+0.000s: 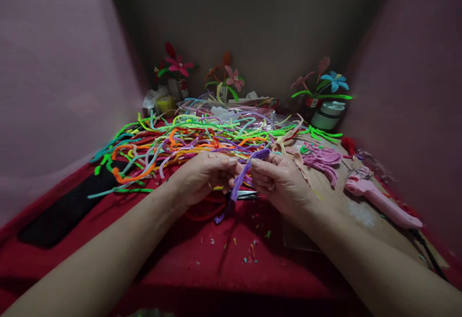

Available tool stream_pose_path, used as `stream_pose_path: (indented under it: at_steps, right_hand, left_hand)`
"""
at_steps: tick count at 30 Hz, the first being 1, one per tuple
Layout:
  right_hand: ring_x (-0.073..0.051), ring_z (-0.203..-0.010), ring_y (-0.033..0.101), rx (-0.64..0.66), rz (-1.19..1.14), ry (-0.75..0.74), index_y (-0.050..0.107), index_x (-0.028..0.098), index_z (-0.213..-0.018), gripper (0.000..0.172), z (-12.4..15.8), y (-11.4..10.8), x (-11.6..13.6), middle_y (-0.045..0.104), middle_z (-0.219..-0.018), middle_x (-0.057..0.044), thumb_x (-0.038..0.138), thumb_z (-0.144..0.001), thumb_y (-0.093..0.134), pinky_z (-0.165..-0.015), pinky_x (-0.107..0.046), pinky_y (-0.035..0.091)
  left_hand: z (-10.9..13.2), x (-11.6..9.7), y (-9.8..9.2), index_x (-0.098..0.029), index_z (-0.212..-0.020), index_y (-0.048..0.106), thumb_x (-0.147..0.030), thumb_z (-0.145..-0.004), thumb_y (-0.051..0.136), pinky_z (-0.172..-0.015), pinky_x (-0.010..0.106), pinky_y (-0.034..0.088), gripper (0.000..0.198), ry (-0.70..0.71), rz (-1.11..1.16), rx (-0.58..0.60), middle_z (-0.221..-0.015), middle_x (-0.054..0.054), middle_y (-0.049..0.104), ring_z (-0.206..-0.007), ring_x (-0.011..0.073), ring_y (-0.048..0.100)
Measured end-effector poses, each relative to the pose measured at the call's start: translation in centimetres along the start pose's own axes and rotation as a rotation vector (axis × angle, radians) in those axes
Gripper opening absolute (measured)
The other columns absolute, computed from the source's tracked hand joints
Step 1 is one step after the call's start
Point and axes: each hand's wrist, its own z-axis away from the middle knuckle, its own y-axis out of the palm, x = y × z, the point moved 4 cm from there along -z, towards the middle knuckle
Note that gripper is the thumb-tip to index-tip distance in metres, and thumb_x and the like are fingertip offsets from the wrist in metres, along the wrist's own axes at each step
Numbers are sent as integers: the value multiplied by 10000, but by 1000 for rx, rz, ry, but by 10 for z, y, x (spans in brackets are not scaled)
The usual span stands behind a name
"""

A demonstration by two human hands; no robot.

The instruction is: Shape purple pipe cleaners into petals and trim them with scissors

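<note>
Two bare hands meet at the middle of a red-covered bench (224, 264). The left hand (202, 175) and right hand (279, 179) each pinch a purple pipe cleaner (245, 172), which runs from a bent top beside the right fingertips down between the hands, its lower end hanging near the cloth. Both hands are closed on it, fingers curled.

Just beyond the hands lies a wide tangle of pipe cleaners (187, 138) in green, orange, yellow, pink and blue. The purple stem sits close to that tangle, so it could likely snag a loose strand and drag it along. Scissors (245, 194) lie partly hidden right under the hands; a knuckle could brush the blades.

A pink glue gun (378, 199) rests to the right, its cord trailing off the edge.

At the back, small pots hold finished pipe-cleaner flowers: red (176, 64), pink (233, 78) and blue (334, 82). A white lidded jar (328, 114) stands beside the blue one; its contents cannot be seen.
</note>
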Motion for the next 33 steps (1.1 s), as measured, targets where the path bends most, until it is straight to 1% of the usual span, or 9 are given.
stream_pose_path:
  at_steps: [3, 6, 13, 16, 20, 23, 25, 28, 33]
  right_hand:
    - [-53, -404, 214, 22, 13, 20, 434, 182, -573, 270, 1, 2, 0, 298, -456, 83, 278, -707, 649, -404, -218, 149]
    - [-50, -409, 220, 22, 33, 42, 492, 173, -627, 224, 2, 2, -1, 375, -480, 70, 307, -702, 654, -414, -216, 161]
    - [-46, -396, 194, -33, 57, 19, 498, 178, -609, 220, 1, 2, -4, 312, -444, 94, 303, -689, 659, -399, -208, 149]
    - [-53, -417, 264, -130, 210, -55, 539, 174, -618, 159, 0, -1, -3, 382, -467, 78, 276, -700, 630, -423, -207, 235]
    - [-100, -561, 430, -263, 507, -171, 566, 163, -615, 111, 0, -5, -1, 510, -587, 25, 220, -710, 573, -553, -238, 357]
    - [-116, -593, 452, -307, 550, -178, 561, 163, -615, 103, 0, -6, -1, 516, -593, 19, 205, -709, 563, -578, -251, 368]
    - [-102, -556, 432, -292, 472, -156, 554, 167, -601, 120, 0, -5, 1, 494, -558, 33, 223, -701, 588, -550, -240, 359]
    - [-70, -465, 370, -200, 277, -92, 573, 170, -622, 121, 1, -1, 3, 433, -484, 63, 253, -696, 620, -487, -219, 331]
    - [-67, -431, 425, -43, 91, -51, 551, 165, -664, 147, 1, 7, 6, 489, -530, 42, 282, -723, 618, -441, -216, 318]
  left_hand:
    - [2, 7, 8, -91, -762, 665, -365, -790, 539, -400, 200, 379, 304, -101, 133, 176, -601, 70, 640, -427, 102, 530]
    - [5, 9, 14, -94, -825, 668, -410, -787, 532, -366, 202, 367, 346, -121, 193, 274, -584, 81, 655, -377, 111, 527]
    - [6, 5, 11, -129, -730, 577, -335, -760, 573, -353, 184, 302, 208, -98, 96, 222, -437, 0, 553, -313, 77, 436]
    - [7, 1, 11, -148, -619, 508, -338, -809, 489, -389, 192, 311, 269, -16, -306, 52, -466, 10, 558, -350, 77, 436]
    - [13, -6, 22, -153, -638, 532, -219, -817, 407, -461, 248, 312, 228, 405, -1265, -333, -520, 48, 555, -459, 138, 485]
    - [18, -2, 33, -132, -685, 585, -125, -792, 383, -497, 278, 304, 229, 610, -1646, -403, -557, 81, 573, -518, 170, 506]
    - [18, -4, 30, -131, -686, 596, -160, -818, 391, -519, 273, 322, 246, 602, -1543, -394, -569, 68, 573, -533, 158, 503]
    - [13, -11, 13, -142, -638, 585, -299, -837, 452, -552, 246, 364, 286, 410, -997, -315, -608, 34, 573, -570, 132, 504]
    - [3, 3, 7, -105, -807, 633, -403, -834, 450, -605, 273, 447, 351, -32, 32, 94, -752, 95, 650, -663, 170, 598]
